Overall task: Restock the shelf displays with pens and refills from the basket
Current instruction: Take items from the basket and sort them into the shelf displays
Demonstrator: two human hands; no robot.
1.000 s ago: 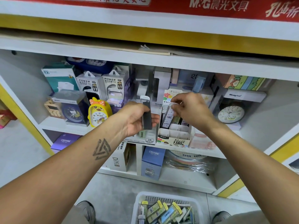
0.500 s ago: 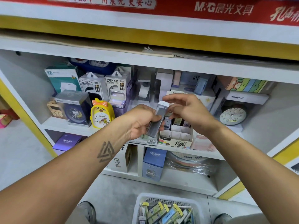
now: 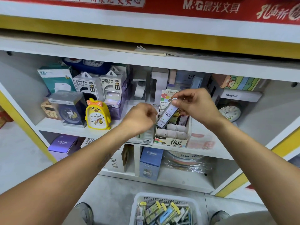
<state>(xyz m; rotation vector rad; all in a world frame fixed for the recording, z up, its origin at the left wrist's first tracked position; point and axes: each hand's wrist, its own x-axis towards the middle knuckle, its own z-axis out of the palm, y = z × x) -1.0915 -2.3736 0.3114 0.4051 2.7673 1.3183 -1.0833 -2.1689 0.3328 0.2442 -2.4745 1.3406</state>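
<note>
Yellow duck clock (image 3: 97, 115) beside power bank boxes (image 3: 99, 86) on shelf

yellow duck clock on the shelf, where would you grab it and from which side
Take the yellow duck clock by its rounded body, fingers on the left and right flanks, coming straight in from the front. It stands upright at the shelf edge with its face forward; boxes crowd it behind and to the left, and the bow on top looks too small to hold.

Retail premises, stationery shop. Evidence: red M&G brand banner (image 3: 211, 7) w/ Chinese text over white shelf unit (image 3: 146, 62); boxed power banks (image 3: 99, 85), clocks incl. yellow duck alarm clock (image 3: 97, 114), lead-refill display box (image 3: 172, 135); stock basket (image 3: 164, 208) on floor.
</note>
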